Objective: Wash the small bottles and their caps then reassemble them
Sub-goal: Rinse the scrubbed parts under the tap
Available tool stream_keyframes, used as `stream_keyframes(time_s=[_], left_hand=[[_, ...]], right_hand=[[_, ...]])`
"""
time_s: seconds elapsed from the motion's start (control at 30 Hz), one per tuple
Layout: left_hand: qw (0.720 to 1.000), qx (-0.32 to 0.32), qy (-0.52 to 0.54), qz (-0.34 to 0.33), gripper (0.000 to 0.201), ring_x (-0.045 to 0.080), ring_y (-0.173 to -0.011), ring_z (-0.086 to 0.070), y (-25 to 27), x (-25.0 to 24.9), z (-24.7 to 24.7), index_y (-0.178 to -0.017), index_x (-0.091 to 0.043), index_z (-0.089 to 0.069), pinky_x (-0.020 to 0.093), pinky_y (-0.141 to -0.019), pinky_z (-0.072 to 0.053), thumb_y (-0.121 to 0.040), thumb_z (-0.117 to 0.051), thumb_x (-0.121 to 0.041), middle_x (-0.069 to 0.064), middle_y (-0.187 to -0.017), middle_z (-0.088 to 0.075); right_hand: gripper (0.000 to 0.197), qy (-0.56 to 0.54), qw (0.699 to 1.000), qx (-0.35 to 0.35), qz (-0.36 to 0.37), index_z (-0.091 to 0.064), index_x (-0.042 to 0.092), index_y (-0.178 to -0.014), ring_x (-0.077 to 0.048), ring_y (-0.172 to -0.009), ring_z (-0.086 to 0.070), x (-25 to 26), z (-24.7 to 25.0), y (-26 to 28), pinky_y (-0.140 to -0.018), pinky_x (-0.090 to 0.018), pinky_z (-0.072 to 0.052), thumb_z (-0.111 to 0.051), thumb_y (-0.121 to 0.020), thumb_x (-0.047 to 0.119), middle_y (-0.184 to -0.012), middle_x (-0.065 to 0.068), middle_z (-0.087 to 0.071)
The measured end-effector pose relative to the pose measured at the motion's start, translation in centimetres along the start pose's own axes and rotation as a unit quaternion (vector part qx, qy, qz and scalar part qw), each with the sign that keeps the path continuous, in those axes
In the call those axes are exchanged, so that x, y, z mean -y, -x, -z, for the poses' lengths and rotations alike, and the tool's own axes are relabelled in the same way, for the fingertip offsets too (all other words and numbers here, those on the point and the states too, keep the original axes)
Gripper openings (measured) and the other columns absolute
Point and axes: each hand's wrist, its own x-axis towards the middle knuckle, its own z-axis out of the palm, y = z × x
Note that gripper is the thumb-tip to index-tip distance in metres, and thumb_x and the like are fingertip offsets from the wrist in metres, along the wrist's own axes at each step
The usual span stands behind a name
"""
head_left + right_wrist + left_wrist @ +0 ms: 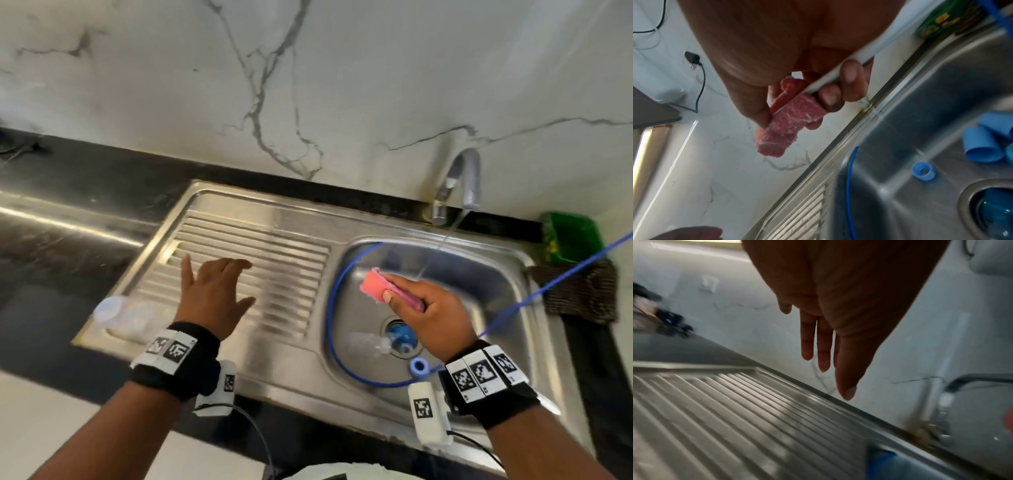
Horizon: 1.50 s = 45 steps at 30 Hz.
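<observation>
This is a home kitchen. A stainless steel sink [507,274] with a ribbed draining board [246,260] is set into a dark stone surface [68,178] in the middle of the frame. At the upper right a metal tap [462,181] lets water run into the basin. Behind it stands a white marble-pattern wall [308,68]. A green container [572,236] and a brown cloth [579,291] lie at the right edge.

Bright, even daylight, perhaps from the left, puts glare on the steel drainboard [246,246], while motion blur smears both wrist views and edges bow.
</observation>
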Motion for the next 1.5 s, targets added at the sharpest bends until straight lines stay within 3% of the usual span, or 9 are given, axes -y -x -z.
stream_keyframes(time_s=[0.1,0.2,0.43,0.67,0.87,1.13,1.33,1.43,1.5], left_hand=[[0.994,0.003,0.066,-0.088,0.050,0.029,-0.125,-0.056,-2.1,-7.7,-2.4,-0.128,-0.027,-0.063,0.053,-0.121,-0.017,-0.081,-0.078,-0.036,-0.001,-0.127,-0.065],[0.980,0.074,0.110,-0.151,0.057,0.032,-0.122,-0.056,-4.1,-14.0,-4.7,-0.130,-0.024,-0.061,0.042,-0.109,-0.038,-0.078,-0.065,-0.046,0.003,-0.130,-0.063],[0.947,0.247,0.007,-0.204,0.052,0.024,-0.132,-0.050,-7.0,-24.0,-11.5,-0.138,-0.025,-0.050,0.040,-0.107,-0.041,-0.090,-0.067,-0.037,0.000,-0.140,-0.054],[0.907,0.353,-0.100,-0.206,0.043,0.026,-0.125,-0.056,-9.0,-26.2,-16.6,-0.133,-0.021,-0.054,0.041,-0.103,-0.045,-0.092,-0.065,-0.031,0.003,-0.133,-0.059],[0.860,0.429,-0.162,-0.223,0.045,0.026,-0.111,-0.064,-10.0,-26.9,-19.8,-0.121,-0.025,-0.060,0.037,-0.087,-0.049,-0.081,-0.077,-0.033,0.000,-0.118,-0.068],[0.797,0.507,-0.239,-0.223,0.060,0.020,-0.109,-0.067,-9.6,-25.9,-22.9,-0.119,-0.027,-0.062,0.035,-0.099,-0.049,-0.066,-0.089,-0.034,-0.009,-0.100,-0.072],[0.854,0.498,-0.094,-0.117,0.061,0.024,-0.098,-0.067,-11.7,-25.6,-21.8,-0.120,-0.024,-0.063,0.028,-0.075,-0.048,-0.068,-0.083,-0.048,-0.002,-0.110,-0.069],[0.898,0.434,0.072,-0.016,0.064,0.025,-0.105,-0.064,-13.7,-26.3,-19.8,-0.123,-0.021,-0.056,0.032,-0.086,-0.051,-0.073,-0.082,-0.051,0.002,-0.118,-0.065],[0.886,0.402,0.225,0.050,0.057,0.023,-0.092,-0.066,-14.7,-27.0,-18.2,-0.119,-0.017,-0.056,0.026,-0.071,-0.052,-0.079,-0.081,-0.047,0.005,-0.112,-0.066]], right_hand=[[0.031,0.017,0.999,-0.032,-0.031,-0.064,0.058,-0.116,-0.004,-0.092,-0.067,-2.3,4.0,1.2,-0.088,-0.018,-0.050,-0.067,-0.086,0.050,-0.098,0.010,-0.074],[0.034,0.019,0.997,-0.052,-0.055,-0.067,0.050,-0.118,0.005,-0.094,-0.063,-3.9,7.2,2.6,-0.084,-0.003,-0.041,-0.073,-0.089,0.032,-0.094,0.022,-0.069],[0.035,0.018,0.989,-0.091,-0.114,-0.066,0.053,-0.122,-0.001,-0.094,-0.066,-8.6,11.0,4.5,-0.089,-0.022,-0.050,-0.070,-0.089,0.042,-0.100,0.011,-0.072],[0.035,0.023,0.986,-0.087,-0.139,-0.067,0.046,-0.125,0.002,-0.085,-0.061,-10.9,11.7,3.5,-0.074,-0.003,-0.039,-0.070,-0.090,0.041,-0.086,0.009,-0.066],[0.036,0.013,0.985,-0.080,-0.150,-0.066,0.046,-0.125,-0.001,-0.081,-0.059,-13.3,10.6,1.2,-0.072,-0.004,-0.039,-0.071,-0.090,0.040,-0.081,0.011,-0.062],[0.037,-0.006,0.987,-0.059,-0.152,-0.062,0.050,-0.126,-0.001,-0.080,-0.059,-15.2,9.7,-1.1,-0.072,-0.005,-0.041,-0.070,-0.091,0.039,-0.083,0.011,-0.062],[0.037,-0.002,0.988,-0.054,-0.148,-0.063,0.044,-0.128,-0.005,-0.083,-0.061,-15.2,9.9,-1.4,-0.073,-0.007,-0.044,-0.069,-0.092,0.040,-0.089,0.007,-0.065],[0.037,-0.010,0.988,-0.070,-0.141,-0.067,0.036,-0.128,0.001,-0.087,-0.061,-14.3,10.4,-1.1,-0.075,-0.005,-0.043,-0.070,-0.091,0.037,-0.092,0.011,-0.066],[0.037,-0.012,0.988,-0.075,-0.138,-0.068,0.034,-0.128,0.006,-0.086,-0.060,-13.6,10.9,-0.9,-0.075,-0.003,-0.041,-0.070,-0.091,0.036,-0.091,0.018,-0.063]])
